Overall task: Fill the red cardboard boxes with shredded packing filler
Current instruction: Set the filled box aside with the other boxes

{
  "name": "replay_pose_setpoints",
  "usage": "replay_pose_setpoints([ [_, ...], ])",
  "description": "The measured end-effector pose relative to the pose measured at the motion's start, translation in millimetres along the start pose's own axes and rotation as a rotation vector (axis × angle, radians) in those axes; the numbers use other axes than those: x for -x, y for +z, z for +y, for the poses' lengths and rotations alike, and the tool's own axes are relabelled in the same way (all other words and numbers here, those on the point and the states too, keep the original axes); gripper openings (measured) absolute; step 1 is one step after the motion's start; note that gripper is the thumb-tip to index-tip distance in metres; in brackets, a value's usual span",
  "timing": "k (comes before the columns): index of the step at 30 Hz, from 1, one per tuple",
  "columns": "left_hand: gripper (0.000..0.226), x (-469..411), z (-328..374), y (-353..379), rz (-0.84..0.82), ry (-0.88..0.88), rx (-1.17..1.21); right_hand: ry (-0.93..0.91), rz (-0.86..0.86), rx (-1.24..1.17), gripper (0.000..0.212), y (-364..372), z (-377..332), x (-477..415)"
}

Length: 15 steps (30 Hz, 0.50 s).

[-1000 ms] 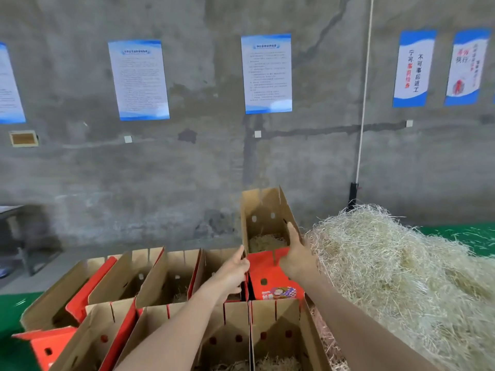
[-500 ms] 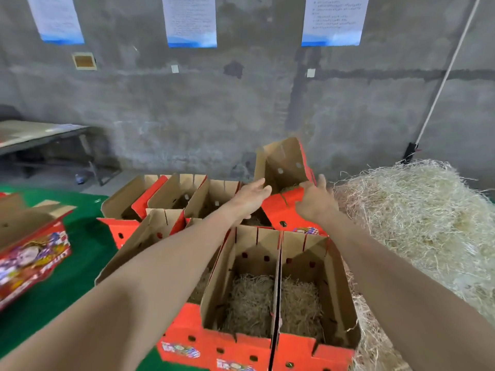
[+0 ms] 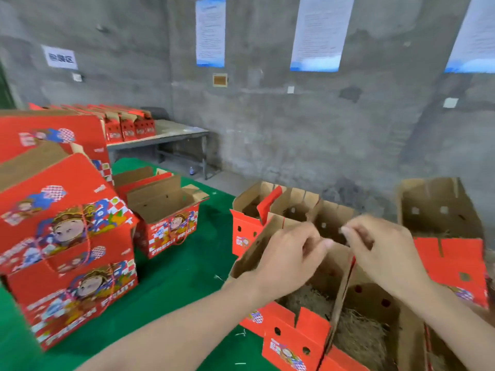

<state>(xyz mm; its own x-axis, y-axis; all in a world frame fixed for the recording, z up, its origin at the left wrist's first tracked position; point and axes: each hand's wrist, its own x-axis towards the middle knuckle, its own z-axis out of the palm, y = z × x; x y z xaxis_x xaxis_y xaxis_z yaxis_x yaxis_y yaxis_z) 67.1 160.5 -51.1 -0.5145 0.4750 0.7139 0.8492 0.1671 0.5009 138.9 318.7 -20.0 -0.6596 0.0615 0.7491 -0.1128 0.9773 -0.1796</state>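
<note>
L hand (image 3: pixel 292 253) & R hand (image 3: pixel 383 253) are held w/ fingers curled above the open red cardboard boxes (image 3: pixel 294 341) at lower right. The view is blurred, so whether anything is gripped by either cannot be told. The R hand is seen just above the upright brown cardboard flap (image 3: pixel 341 298) between the 2 nearest boxes. Pale shredded packing filler (image 3: pixel 356 336) is seen in the bottoms of both. Closed printed red cartons (image 3: pixel 67 236) are stacked at left on the green mat (image 3: pixel 174 277), w/ 1 open printed carton (image 3: pixel 166 210) beside them.
</note>
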Motion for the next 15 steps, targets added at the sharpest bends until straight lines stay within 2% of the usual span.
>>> replay_pose_setpoints([
  [2,0.011,37.9,-36.3,-46.8,0.006,-0.175,0.038,-0.075,-0.110,-0.097,0.009,33.9,-56.8,1.4],
  [4,0.019,75.1,-76.4,-103.3,0.078,-0.407,0.046,-0.084,-0.215,-0.189,0.011,78.4,-105.6,-0.3],
  [5,0.024,91.7,-94.5,-135.7,0.139,-0.477,-0.036,-0.069,-0.270,-0.238,0.012,102.1,-128.0,-2.9],
  [6,0.028,104.8,-110.9,-170.2,0.216,-0.478,-0.184,-0.051,-0.321,-0.281,0.012,126.2,-150.2,-7.3],
  [9,0.041,113.3,-156.0,-279.1,0.453,-0.300,-0.661,-0.053,-0.434,-0.343,0.013,190.4,-213.1,-32.1],
  [11,0.058,96.4,-183.7,-353.7,0.523,-0.288,-0.849,-0.050,-0.487,-0.371,0.009,222.7,-254.3,-54.9],
  [13,0.071,73.8,-203.7,-412.0,0.434,-0.415,-0.897,-0.043,-0.526,-0.401,0.015,246.2,-292.1,-79.4],
  [15,0.065,57.4,-226.6,-442.2,0.190,-0.545,-0.761,-0.027,-0.546,-0.409,0.026,262.3,-325.4,-102.7],
])
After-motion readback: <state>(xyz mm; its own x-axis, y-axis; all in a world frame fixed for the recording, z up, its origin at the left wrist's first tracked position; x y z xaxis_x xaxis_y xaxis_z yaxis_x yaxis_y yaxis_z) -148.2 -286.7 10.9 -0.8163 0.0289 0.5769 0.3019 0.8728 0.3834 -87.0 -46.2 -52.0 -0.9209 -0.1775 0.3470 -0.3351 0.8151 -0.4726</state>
